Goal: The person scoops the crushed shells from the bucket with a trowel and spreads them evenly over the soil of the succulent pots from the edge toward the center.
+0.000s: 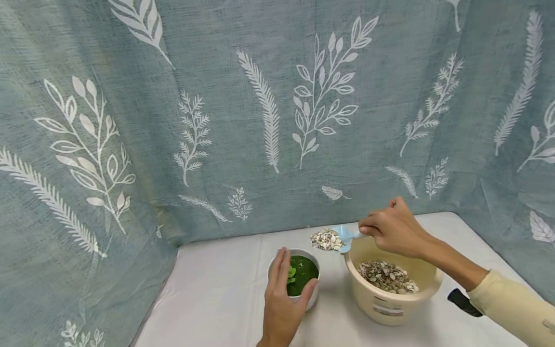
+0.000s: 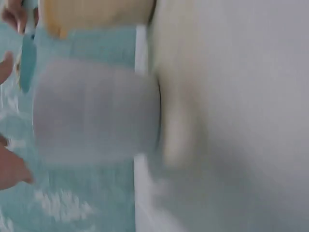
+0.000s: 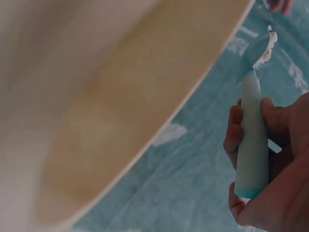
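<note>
My right hand (image 1: 392,229) grips the pale handle (image 3: 252,130) of a light blue garden trowel (image 1: 345,237), fingers curled round it. The trowel's blade carries a heap of small pebbles (image 1: 327,239) in the space between pot and tub. At the left, a white pot (image 1: 313,300) holds dark green soil or moss and a small bright green seedling (image 1: 292,273). My left hand (image 1: 284,299) is over the pot's near left side, fingers straight and thumb spread along the rim. In the left wrist view the pot (image 2: 96,113) stands upright, with the fingers above its top.
A cream plastic tub (image 1: 381,306) stands right of the pot, partly filled with more pebbles (image 1: 387,277). My right forearm crosses above its rim. Both containers rest on a white-covered table (image 1: 208,299). Behind hangs a blue-green curtain (image 1: 260,202) with white leaf prints.
</note>
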`<state>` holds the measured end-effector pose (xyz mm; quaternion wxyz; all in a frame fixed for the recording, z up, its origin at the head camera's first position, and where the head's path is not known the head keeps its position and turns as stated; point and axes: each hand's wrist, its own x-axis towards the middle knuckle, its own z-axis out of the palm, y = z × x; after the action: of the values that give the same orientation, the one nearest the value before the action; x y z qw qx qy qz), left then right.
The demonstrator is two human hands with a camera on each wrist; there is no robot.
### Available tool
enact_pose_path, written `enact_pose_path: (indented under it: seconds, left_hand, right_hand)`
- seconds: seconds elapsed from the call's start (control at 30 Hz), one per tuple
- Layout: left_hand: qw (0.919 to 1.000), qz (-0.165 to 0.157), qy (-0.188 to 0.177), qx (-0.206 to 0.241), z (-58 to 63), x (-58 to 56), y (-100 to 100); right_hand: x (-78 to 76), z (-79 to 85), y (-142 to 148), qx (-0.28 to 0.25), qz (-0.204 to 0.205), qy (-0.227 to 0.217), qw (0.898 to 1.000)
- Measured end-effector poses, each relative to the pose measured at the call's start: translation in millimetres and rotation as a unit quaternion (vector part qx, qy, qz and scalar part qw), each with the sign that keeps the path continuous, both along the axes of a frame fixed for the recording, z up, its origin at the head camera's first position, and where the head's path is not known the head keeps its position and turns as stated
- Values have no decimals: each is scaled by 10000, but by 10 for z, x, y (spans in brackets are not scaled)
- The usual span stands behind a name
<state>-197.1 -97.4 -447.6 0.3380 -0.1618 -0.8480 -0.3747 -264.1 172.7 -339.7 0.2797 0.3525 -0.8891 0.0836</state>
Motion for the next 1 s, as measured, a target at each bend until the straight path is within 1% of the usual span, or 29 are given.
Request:
enact_pose_path:
  seconds: [0.03,0.07,0.1,0.17,0.2,0.27,0.3,0.37,0.5,0.6,0.67,0.73,0.83,0.9,1.0]
  left_hand:
    - [9994,129,-330,37,-14,-10,-80]
    - [9966,243,-792,46,-31,-18,-155]
    - [9912,298,-1288,57,-50,-24,-220]
    - [9761,340,-2145,106,-92,-45,-320]
    - [9684,309,-2473,114,-114,-57,-355]
    - [9581,181,-2854,164,-146,-81,-399]
    - [9550,142,-2955,217,-153,-92,-410]
    - [9519,136,-3048,272,-152,-110,-427]
    - [9542,227,-2971,271,-126,-128,-491]
    - [9564,88,-2913,162,-116,-148,-540]
    - [9559,-38,-2934,144,-123,-160,-565]
    - [9534,-122,-3011,144,-135,-166,-578]
    - [9504,-164,-3100,173,-146,-169,-586]
    - [9503,-178,-3102,182,-140,-170,-591]
    - [9527,-204,-3026,193,-119,-174,-604]
  right_hand:
    - [-26,-5,-43,52,30,-28,10000]
    - [-50,-10,-85,95,63,-63,9999]
    - [-71,-17,-123,146,70,-98,9998]
    - [-101,-21,-189,241,97,-194,9995]
    - [-109,-24,-216,264,111,-257,9993]
    - [-127,-21,-263,318,124,-319,9989]
    - [-137,-18,-286,327,120,-328,9989]
    - [-167,-14,-343,348,131,-337,9987]
    - [-242,-36,-491,387,210,-388,9983]
    - [-271,-75,-590,588,316,-406,9969]
    - [-276,-106,-653,792,363,-386,9955]
    - [-278,-135,-713,1032,369,-295,9935]
    - [-281,-166,-796,1309,321,-75,9908]
    - [-283,-175,-851,1438,294,112,9891]
    - [-283,-170,-926,1455,319,293,9884]
